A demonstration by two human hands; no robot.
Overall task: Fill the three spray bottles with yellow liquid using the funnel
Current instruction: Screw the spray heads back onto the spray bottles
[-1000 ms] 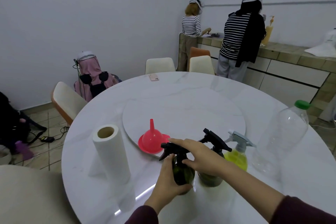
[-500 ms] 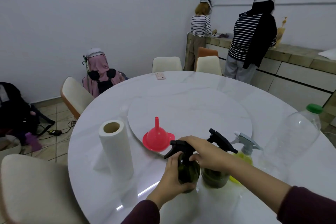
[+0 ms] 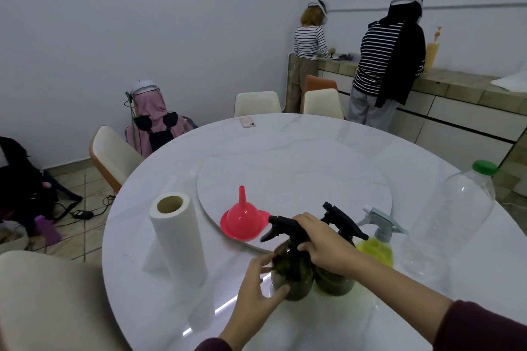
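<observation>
hands (image 3: 296,271) grip dark spray bottle (image 3: 291,273) | table (image 3: 148,236) edge near

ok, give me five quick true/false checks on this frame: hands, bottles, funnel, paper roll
1. The right hand grips the sprayer head of the near dark bottle. True.
2. The funnel sits in a bottle's neck. False: it rests upside down, spout up, on the turntable.
3. The left hand holds the near dark bottle's body. True.
4. The paper roll lies on its side. False: it stands upright.
5. The big clear bottle is full of yellow liquid. False: it looks almost empty, green cap on.
</observation>
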